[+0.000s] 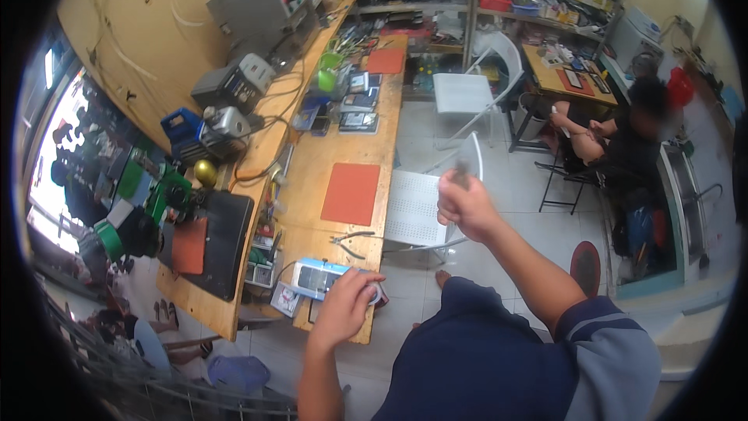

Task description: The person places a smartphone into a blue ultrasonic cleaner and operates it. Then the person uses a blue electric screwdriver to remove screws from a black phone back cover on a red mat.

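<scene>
My left hand lies palm down at the near end of the wooden workbench. Its fingers stretch over one end of a light-blue device with a grey top panel. Out to the right, above the floor beside a white folding chair, my right hand is closed in a fist. A dark, blurred thing shows at the top of that fist, too smeared to name. Small pliers with spread handles lie on the bench beyond the device, near a reddish-orange mat.
White folding chairs stand along the bench's right side. Phones and tools crowd its far part. A microscope and a black mat are on the left-hand bench. Another person sits at the right by a small table.
</scene>
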